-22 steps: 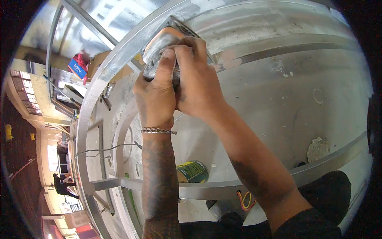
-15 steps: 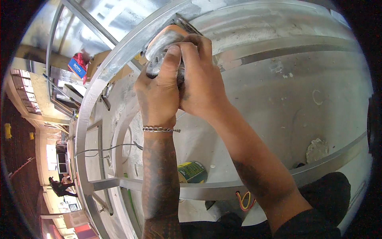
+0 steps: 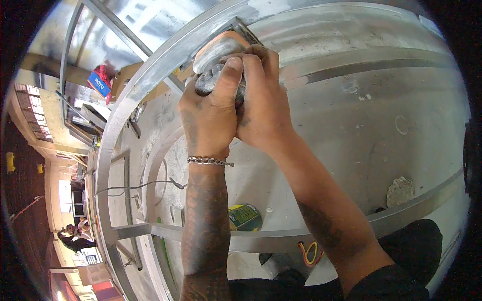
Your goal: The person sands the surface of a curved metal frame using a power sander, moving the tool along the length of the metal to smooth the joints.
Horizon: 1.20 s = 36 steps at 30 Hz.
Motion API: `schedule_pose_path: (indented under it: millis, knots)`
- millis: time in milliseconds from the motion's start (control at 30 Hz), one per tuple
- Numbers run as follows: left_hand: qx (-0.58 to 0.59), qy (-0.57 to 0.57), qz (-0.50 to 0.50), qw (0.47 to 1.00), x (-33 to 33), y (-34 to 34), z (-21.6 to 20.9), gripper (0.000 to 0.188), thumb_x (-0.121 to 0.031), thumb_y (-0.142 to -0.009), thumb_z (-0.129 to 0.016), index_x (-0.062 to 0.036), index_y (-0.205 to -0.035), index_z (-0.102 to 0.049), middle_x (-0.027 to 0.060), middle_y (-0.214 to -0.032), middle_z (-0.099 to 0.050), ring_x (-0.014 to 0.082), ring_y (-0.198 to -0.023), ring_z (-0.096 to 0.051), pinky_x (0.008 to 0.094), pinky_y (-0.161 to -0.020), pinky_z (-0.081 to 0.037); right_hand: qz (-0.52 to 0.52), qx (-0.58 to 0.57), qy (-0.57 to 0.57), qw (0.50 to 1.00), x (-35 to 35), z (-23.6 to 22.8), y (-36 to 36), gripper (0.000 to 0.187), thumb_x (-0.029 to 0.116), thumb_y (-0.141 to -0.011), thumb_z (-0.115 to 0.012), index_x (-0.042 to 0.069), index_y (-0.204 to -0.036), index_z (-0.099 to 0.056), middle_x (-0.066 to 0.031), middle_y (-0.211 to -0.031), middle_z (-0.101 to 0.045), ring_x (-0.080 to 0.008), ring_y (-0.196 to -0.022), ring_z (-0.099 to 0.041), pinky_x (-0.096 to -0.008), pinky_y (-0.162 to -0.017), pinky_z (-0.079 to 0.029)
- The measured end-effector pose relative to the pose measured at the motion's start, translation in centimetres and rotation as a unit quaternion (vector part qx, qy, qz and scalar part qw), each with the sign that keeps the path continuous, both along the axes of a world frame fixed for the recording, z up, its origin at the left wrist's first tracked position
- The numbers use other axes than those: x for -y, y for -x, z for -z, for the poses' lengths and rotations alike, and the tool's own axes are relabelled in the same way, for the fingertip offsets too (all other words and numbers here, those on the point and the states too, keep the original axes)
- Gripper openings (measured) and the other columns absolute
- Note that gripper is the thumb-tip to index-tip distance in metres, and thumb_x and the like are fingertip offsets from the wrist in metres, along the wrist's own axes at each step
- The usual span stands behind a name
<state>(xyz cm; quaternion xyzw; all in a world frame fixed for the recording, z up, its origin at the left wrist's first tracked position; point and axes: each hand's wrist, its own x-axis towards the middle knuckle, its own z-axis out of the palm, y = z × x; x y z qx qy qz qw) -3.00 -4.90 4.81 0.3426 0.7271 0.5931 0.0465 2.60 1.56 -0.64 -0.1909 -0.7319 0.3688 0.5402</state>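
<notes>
two hands (image 3: 210, 123) grip a grey-dusted tool (image 3: 217, 54) with orange edging.

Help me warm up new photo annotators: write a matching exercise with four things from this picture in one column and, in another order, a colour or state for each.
Things
1. hand-held tool
2. bracelet
3. can
4. small packet

Descriptions
A. mainly blue, next to red material
B. green and yellow, just beyond a curved metal bar
C. gripped by the left hand and right hand
D. silver-coloured chain

Pairs: 1-C, 2-D, 3-B, 4-A
</notes>
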Motion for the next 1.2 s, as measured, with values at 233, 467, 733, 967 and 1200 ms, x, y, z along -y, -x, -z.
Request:
schedule_pose_path:
  millis: [233,467,733,967,1200]
  knots:
    - [0.026,0.012,0.017,0.999,0.56,0.38,0.08,0.056,-0.041,-0.093,-0.070,0.0084,-0.118,-0.065,0.0114,-0.110,-0.068,0.0188,-0.096,-0.064,0.0330,-0.086,-0.052,-0.011,0.023,-0.013,1.000,0.19,0.01,0.42,0.065,0.009,-0.069,-0.079,0.010,-0.123,-0.043,-0.0244,-0.131,-0.042,-0.0503,-0.100,-0.062,-0.0552,-0.082,-0.057]
    - [0.008,-0.004,0.021,1.000,0.60,0.55,0.06,0.056,-0.039,-0.094,-0.070,0.0083,-0.123,-0.062,0.0111,-0.116,-0.066,0.0181,-0.097,-0.064,0.0326,-0.085,-0.053,-0.012,0.007,-0.032,0.999,-0.10,-0.24,0.69,0.065,0.010,-0.069,-0.079,0.010,-0.123,-0.044,-0.0246,-0.130,-0.042,-0.0484,-0.104,-0.061,-0.0545,-0.080,-0.057]
    - [0.015,0.009,0.021,1.000,0.53,0.11,-0.15,0.054,-0.038,-0.093,-0.072,0.0076,-0.120,-0.063,0.0107,-0.113,-0.067,0.0176,-0.098,-0.064,0.0318,-0.085,-0.053,-0.013,-0.001,-0.020,1.000,-0.01,-0.05,0.36,0.063,0.009,-0.069,-0.079,0.010,-0.122,-0.044,-0.0245,-0.129,-0.043,-0.0493,-0.098,-0.063,-0.0551,-0.079,-0.057]
    - [0.035,0.003,0.025,0.999,0.51,0.23,-0.03,0.058,-0.043,-0.093,-0.070,0.0090,-0.119,-0.064,0.0117,-0.113,-0.067,0.0181,-0.099,-0.062,0.0325,-0.086,-0.051,-0.016,0.015,-0.016,1.000,0.09,-0.03,0.43,0.063,0.011,-0.070,-0.079,0.010,-0.122,-0.044,-0.0244,-0.129,-0.043,-0.0485,-0.098,-0.063,-0.0543,-0.080,-0.057]
    - [0.024,0.001,0.011,1.000,0.73,0.52,-0.05,0.058,-0.042,-0.092,-0.071,0.0098,-0.119,-0.064,0.0127,-0.113,-0.067,0.0188,-0.100,-0.063,0.0330,-0.088,-0.051,-0.013,0.009,-0.030,0.999,0.23,-0.23,0.64,0.063,0.011,-0.069,-0.079,0.010,-0.121,-0.044,-0.0240,-0.129,-0.043,-0.0485,-0.100,-0.063,-0.0541,-0.080,-0.057]
